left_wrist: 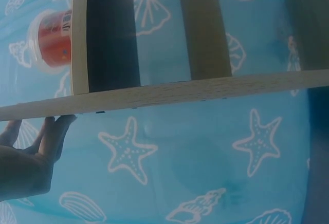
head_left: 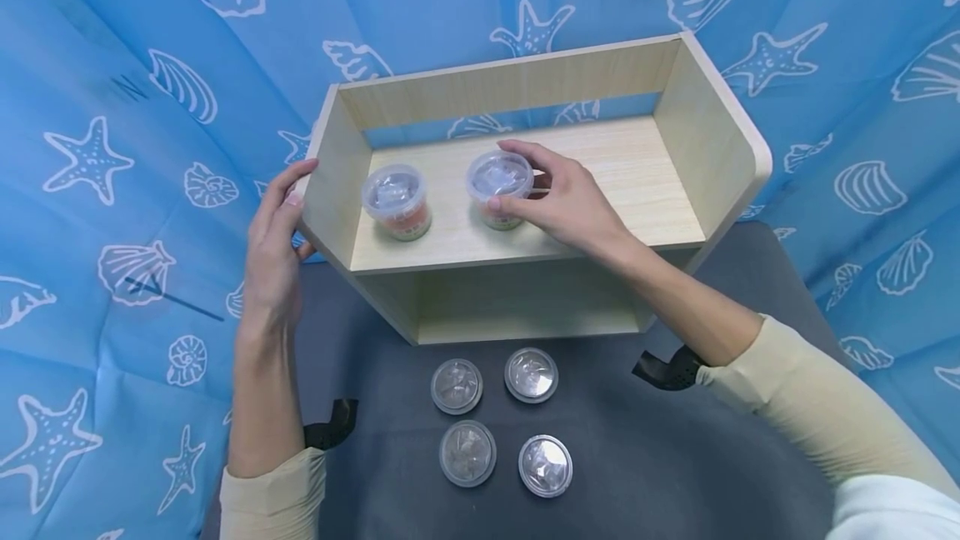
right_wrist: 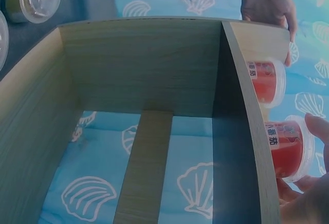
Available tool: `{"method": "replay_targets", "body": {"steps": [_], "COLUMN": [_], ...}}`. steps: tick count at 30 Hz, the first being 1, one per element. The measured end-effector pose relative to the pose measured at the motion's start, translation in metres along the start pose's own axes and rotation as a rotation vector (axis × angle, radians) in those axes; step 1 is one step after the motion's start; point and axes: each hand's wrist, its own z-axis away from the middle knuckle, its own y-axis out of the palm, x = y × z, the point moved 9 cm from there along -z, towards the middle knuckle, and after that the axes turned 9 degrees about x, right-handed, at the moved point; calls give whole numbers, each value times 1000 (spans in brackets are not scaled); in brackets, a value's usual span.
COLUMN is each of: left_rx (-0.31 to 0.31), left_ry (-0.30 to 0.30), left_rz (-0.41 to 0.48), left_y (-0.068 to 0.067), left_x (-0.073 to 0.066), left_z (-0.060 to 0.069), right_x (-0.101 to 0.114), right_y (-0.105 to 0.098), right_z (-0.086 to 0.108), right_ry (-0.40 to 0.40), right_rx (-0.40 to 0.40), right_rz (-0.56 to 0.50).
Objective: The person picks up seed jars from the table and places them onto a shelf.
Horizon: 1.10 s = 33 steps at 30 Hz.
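A light wooden two-tier shelf (head_left: pixel 615 190) stands on the dark table. On its upper board are two clear lidded plastic tubs with red contents and printed labels. My right hand (head_left: pixel 577 202) holds the right-hand tub (head_left: pixel 498 177) between thumb and fingers, and the tub's base is at the board. The other tub (head_left: pixel 397 202) stands to its left, untouched. At the shelf's left side panel (left_wrist: pixel 154 94), my left hand (head_left: pixel 273 232) rests its fingertips against the outer face and edge. In the right wrist view the held tub (right_wrist: pixel 287 149) shows red through its wall.
Several lidded tubs, among them a front-right one (head_left: pixel 545 467) and a back-left one (head_left: pixel 457 387), stand on the dark tabletop (head_left: pixel 615 457) before the shelf. A blue curtain (head_left: pixel 135 215) with white shell prints hangs behind and to the sides. The shelf's lower tier (head_left: pixel 525 298) faces the table.
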Motion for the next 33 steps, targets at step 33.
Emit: {"method": "replay_targets", "body": {"steps": [33], "left_rx": [-7], "left_ry": [8], "left_rz": [-10], "left_y": [0], "left_x": [2], "left_z": [1], "right_x": [2], "right_y": [-12], "right_z": [52], "right_ry": [-40], "right_rx": [-36], "right_rz": [-22]}}
